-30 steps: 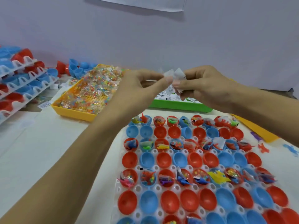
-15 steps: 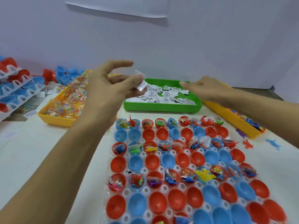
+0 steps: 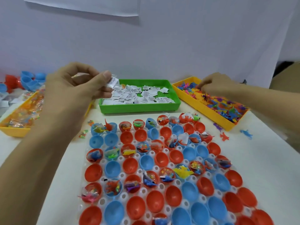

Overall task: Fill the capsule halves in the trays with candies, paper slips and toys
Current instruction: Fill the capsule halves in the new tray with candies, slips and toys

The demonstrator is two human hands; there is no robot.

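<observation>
Capsule tray (image 3: 103, 202) nearest; slip tray (image 3: 139, 106) behind; toy tray (image 3: 209, 111) right; candy tray (image 3: 14, 132) left

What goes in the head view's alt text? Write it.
Left hand pinches paper slips above a tray of red and blue capsule halves, some filled; right hand reaches into the yellow toy bin, beside a green slip bin.

single head cam, wide-angle, looking forward and down over the table (image 3: 40, 168) from the person's own side. near edge of the capsule tray (image 3: 155, 168) runs off frame bottom, close to the lens; far wall (image 3: 194, 46) fills the top. both forearms enter from the lower corners, no second view to overlap.
</observation>
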